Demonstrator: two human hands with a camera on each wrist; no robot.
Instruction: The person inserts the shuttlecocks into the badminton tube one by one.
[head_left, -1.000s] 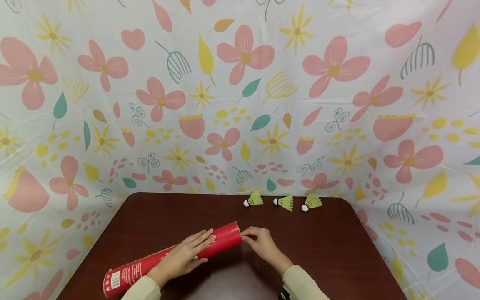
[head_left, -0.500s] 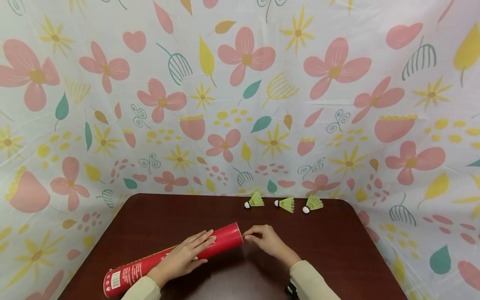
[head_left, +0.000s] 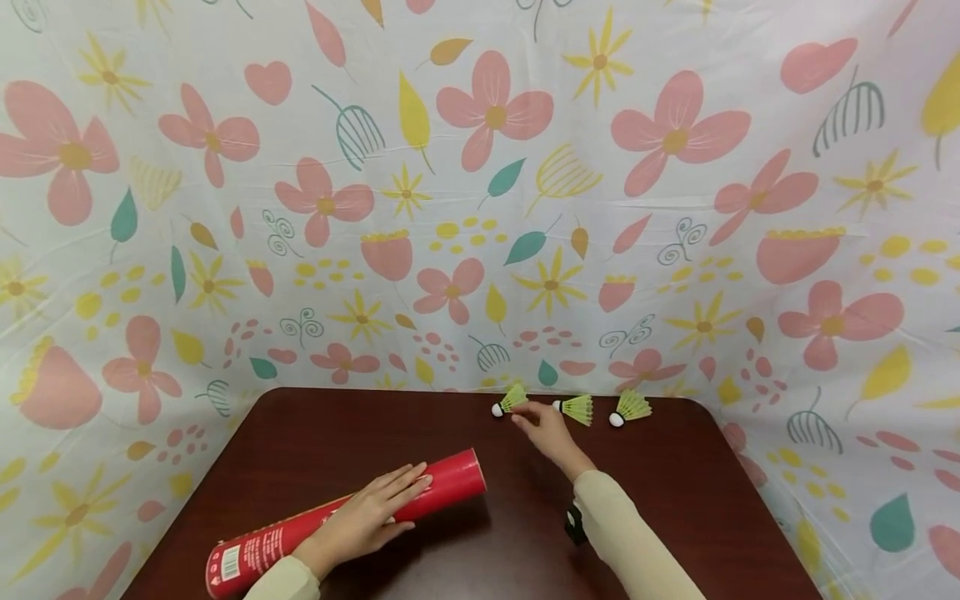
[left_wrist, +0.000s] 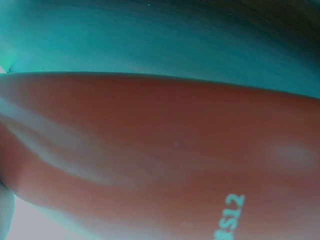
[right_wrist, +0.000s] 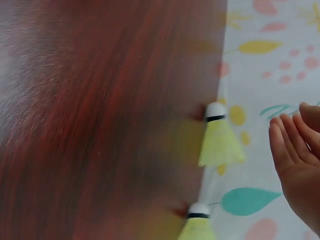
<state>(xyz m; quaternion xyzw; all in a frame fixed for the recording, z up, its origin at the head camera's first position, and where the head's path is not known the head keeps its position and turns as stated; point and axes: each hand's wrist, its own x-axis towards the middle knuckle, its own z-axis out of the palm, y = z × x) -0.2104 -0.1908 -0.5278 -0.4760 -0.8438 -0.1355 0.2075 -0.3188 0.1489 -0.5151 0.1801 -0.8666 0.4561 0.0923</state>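
A long red shuttlecock tube (head_left: 450, 483) slants across the table's front left, its right end raised higher than its barcoded end. My left hand (head_left: 367, 512) holds it, fingers laid over the top and thumb along the near side. The tube's red wall (left_wrist: 165, 135) fills much of the left wrist view. My right hand (head_left: 546, 429) reaches toward the back edge, thumb and fingertips right by the leftmost yellow shuttlecock (head_left: 513, 400). In the right wrist view the right hand (right_wrist: 300, 160) has its fingers slightly bent, a gap away from a shuttlecock (right_wrist: 220, 142).
Two more yellow shuttlecocks stand in the row, the middle one (head_left: 577, 409) partly beside my right hand and another (head_left: 632, 407) further right. The dark brown table (head_left: 360, 433) meets a flower-printed cloth (head_left: 450, 167) at the back. A black wrist camera (head_left: 574, 525) hangs under the right sleeve.
My right hand has left the tube's raised end and moved up and back to the leftmost shuttlecock. The left hand and tube have stayed nearly still.
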